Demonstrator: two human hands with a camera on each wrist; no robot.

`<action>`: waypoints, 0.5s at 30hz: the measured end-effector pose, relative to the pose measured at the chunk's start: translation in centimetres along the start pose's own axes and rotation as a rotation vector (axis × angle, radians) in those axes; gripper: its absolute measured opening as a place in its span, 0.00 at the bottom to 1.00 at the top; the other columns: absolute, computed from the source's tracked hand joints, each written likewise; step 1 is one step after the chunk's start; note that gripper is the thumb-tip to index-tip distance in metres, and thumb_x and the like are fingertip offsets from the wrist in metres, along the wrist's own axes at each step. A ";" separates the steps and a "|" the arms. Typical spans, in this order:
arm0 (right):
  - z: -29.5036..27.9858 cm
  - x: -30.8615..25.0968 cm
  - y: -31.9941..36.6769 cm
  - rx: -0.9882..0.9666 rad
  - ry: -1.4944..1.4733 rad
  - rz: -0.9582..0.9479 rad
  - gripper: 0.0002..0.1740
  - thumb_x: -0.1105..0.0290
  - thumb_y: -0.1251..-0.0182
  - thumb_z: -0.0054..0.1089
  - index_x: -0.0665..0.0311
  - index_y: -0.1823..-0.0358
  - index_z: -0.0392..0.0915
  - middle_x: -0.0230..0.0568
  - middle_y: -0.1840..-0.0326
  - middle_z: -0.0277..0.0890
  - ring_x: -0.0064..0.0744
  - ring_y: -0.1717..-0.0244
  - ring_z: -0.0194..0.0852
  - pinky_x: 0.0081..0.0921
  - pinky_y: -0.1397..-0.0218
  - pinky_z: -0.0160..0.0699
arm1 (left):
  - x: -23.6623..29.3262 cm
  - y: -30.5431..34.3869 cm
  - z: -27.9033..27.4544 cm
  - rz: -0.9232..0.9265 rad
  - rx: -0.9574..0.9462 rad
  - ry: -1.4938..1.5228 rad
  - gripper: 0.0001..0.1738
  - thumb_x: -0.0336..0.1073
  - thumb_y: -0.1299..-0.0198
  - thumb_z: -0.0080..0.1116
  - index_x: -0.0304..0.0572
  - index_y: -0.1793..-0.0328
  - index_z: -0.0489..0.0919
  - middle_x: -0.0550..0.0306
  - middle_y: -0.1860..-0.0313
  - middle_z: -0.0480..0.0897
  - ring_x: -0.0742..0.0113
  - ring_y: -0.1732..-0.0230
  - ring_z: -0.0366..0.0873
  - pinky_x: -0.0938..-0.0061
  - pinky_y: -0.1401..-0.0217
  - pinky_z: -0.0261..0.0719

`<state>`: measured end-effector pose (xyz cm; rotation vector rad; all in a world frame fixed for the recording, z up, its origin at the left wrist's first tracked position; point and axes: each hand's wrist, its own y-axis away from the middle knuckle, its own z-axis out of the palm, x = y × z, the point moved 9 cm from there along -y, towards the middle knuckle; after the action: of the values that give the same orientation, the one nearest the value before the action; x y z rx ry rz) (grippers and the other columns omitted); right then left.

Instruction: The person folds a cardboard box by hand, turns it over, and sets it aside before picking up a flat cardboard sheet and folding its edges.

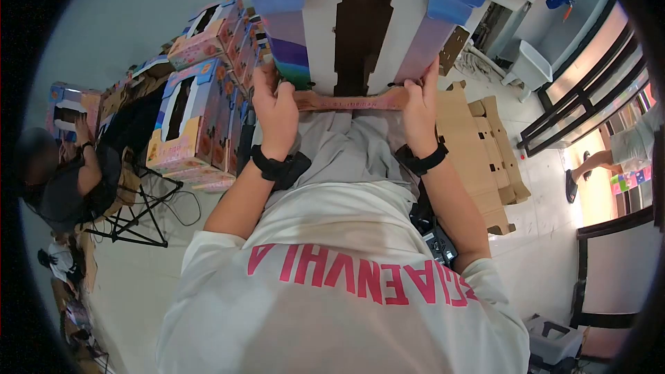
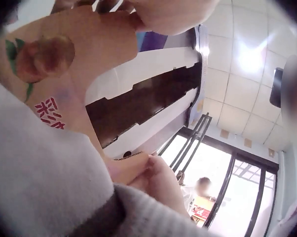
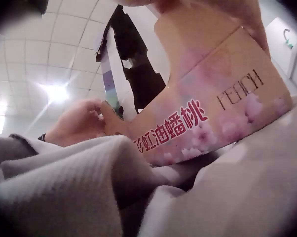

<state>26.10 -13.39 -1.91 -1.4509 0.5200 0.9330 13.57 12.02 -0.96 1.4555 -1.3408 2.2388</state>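
Note:
A printed cardboard peach box [image 1: 287, 17], blue and purple with a dark slot between two white panels, stands tilted up over the person's lap. Its near end panel [image 3: 188, 123], peach-pink with blossoms and lettering, faces the body. My left hand [image 1: 275, 114] grips the box at its near left corner, thumb on the near side and fingers behind. At the opposite near corner, my right hand [image 1: 421, 114] holds it in the same way. In the left wrist view, a peach picture on the end panel [image 2: 45, 57] shows beside the left hand [image 2: 178, 15].
Stacked printed boxes [image 1: 183, 125] stand on the left, near a black folding stand [image 1: 135, 211] and a seated person [image 1: 66, 173] handling another box. Flat brown cardboard [image 1: 471, 145] lies on the right. Farther right are a white basin [image 1: 533, 62] and dark-framed glass doors [image 1: 575, 97].

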 end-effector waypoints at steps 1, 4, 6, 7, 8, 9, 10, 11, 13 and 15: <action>0.0 0.0 0.1 0.001 -0.002 0.003 0.39 0.77 0.27 0.40 0.64 0.15 0.43 0.50 0.19 0.54 0.40 0.21 0.54 0.30 0.20 0.51 | 0.1 0.0 0.0 0.010 -0.004 -0.017 0.18 0.23 0.37 0.49 0.28 0.41 0.71 0.44 0.46 0.81 0.61 0.45 0.78 0.69 0.36 0.72; 0.0 -0.1 0.3 0.008 -0.001 0.002 0.39 0.77 0.28 0.40 0.64 0.16 0.44 0.49 0.20 0.55 0.39 0.22 0.55 0.29 0.21 0.52 | -0.1 -0.2 -0.1 0.041 -0.006 -0.077 0.17 0.23 0.37 0.49 0.26 0.42 0.72 0.42 0.49 0.82 0.59 0.47 0.78 0.67 0.37 0.72; 0.0 -0.1 0.4 0.019 -0.001 0.000 0.39 0.78 0.28 0.39 0.64 0.16 0.44 0.49 0.20 0.56 0.39 0.23 0.56 0.29 0.22 0.52 | -0.1 -0.2 -0.3 0.060 -0.002 -0.129 0.17 0.23 0.37 0.48 0.26 0.43 0.72 0.41 0.50 0.82 0.57 0.48 0.79 0.67 0.37 0.72; 0.0 -0.1 0.4 0.022 0.000 -0.001 0.39 0.78 0.29 0.39 0.64 0.16 0.45 0.48 0.21 0.56 0.38 0.24 0.57 0.29 0.22 0.53 | -0.2 -0.2 -0.3 0.057 -0.004 -0.126 0.17 0.24 0.37 0.49 0.26 0.43 0.72 0.40 0.50 0.82 0.56 0.47 0.79 0.66 0.37 0.72; -0.1 -0.1 0.5 0.027 0.003 -0.002 0.39 0.78 0.29 0.39 0.65 0.16 0.45 0.48 0.21 0.56 0.38 0.24 0.57 0.29 0.22 0.53 | -0.2 -0.2 -0.3 0.055 -0.008 -0.123 0.17 0.24 0.37 0.49 0.26 0.43 0.72 0.40 0.49 0.82 0.56 0.47 0.79 0.66 0.37 0.72; -0.2 -0.1 0.5 0.030 0.006 -0.003 0.39 0.78 0.29 0.39 0.65 0.16 0.45 0.48 0.21 0.57 0.38 0.24 0.57 0.29 0.22 0.53 | -0.2 -0.1 -0.2 0.053 -0.011 -0.119 0.17 0.24 0.37 0.49 0.26 0.43 0.72 0.40 0.48 0.82 0.55 0.46 0.79 0.66 0.36 0.72; -0.3 -0.1 0.5 0.031 0.008 -0.003 0.39 0.78 0.29 0.38 0.65 0.16 0.46 0.48 0.22 0.57 0.38 0.25 0.58 0.29 0.23 0.54 | -0.1 -0.1 -0.2 0.066 -0.020 -0.138 0.17 0.25 0.38 0.49 0.26 0.43 0.72 0.39 0.48 0.82 0.55 0.46 0.80 0.65 0.36 0.73; -0.4 -0.2 0.6 0.034 0.007 -0.002 0.39 0.78 0.30 0.38 0.65 0.16 0.46 0.47 0.22 0.58 0.37 0.25 0.58 0.29 0.23 0.54 | 0.2 -0.1 -0.2 0.078 -0.029 -0.157 0.17 0.25 0.38 0.50 0.26 0.43 0.73 0.39 0.48 0.82 0.54 0.45 0.80 0.64 0.36 0.73; -0.5 -0.1 0.6 0.039 0.006 -0.003 0.39 0.79 0.30 0.38 0.65 0.16 0.46 0.47 0.23 0.58 0.37 0.26 0.59 0.29 0.24 0.55 | 0.8 0.0 -0.1 0.104 -0.035 -0.187 0.17 0.25 0.39 0.50 0.26 0.43 0.73 0.38 0.48 0.83 0.51 0.45 0.81 0.63 0.36 0.74; -0.6 -0.1 0.5 0.041 0.003 -0.002 0.39 0.79 0.31 0.37 0.65 0.17 0.47 0.47 0.23 0.59 0.37 0.27 0.60 0.29 0.24 0.56 | 1.4 -0.1 -0.1 0.131 -0.029 -0.208 0.18 0.24 0.40 0.50 0.26 0.43 0.73 0.35 0.49 0.84 0.46 0.45 0.83 0.62 0.37 0.75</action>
<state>25.73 -14.04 -2.20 -1.4156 0.5368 0.9141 12.85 11.69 0.18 1.6752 -1.5651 2.1827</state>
